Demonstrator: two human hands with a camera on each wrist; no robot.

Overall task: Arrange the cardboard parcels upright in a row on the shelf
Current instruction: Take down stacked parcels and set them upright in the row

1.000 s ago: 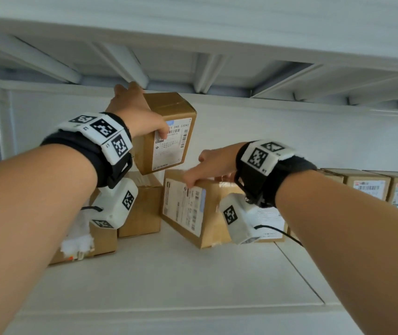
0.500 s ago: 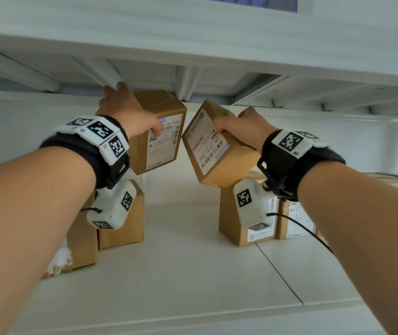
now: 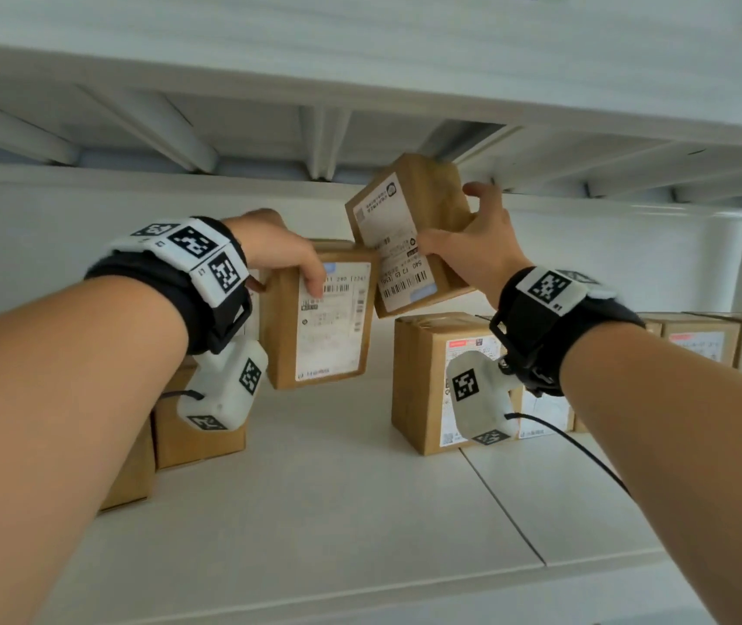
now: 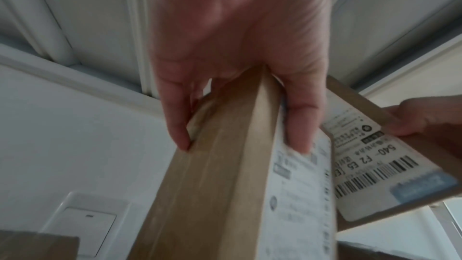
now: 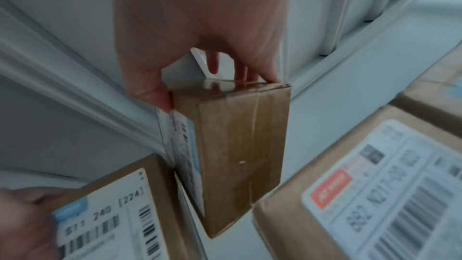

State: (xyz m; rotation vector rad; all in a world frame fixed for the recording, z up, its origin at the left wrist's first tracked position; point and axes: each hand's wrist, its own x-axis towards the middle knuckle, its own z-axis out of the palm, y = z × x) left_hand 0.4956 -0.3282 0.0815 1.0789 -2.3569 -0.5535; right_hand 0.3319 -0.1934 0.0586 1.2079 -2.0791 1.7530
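My left hand (image 3: 285, 259) grips the top of a brown labelled parcel (image 3: 321, 315), upright with its base low over the white shelf (image 3: 315, 512); fingers curl over its top edge, also in the left wrist view (image 4: 237, 118). My right hand (image 3: 472, 245) holds a second parcel (image 3: 405, 232) in the air, tilted, its white label facing me. In the right wrist view the thumb and fingers (image 5: 152, 94) pinch that parcel's (image 5: 240, 145) upper end. The two held parcels nearly touch at their edges.
A parcel (image 3: 441, 376) stands upright on the shelf at centre right, with more parcels (image 3: 703, 340) in a row behind my right arm. Other parcels (image 3: 197, 439) stand at the left behind my left wrist. The upper shelf's underside (image 3: 324, 142) is close above.
The left parcel has come down from high up toward the shelf. My right hand lifted the leaning parcel off the shelf and has carried it up, tilted.
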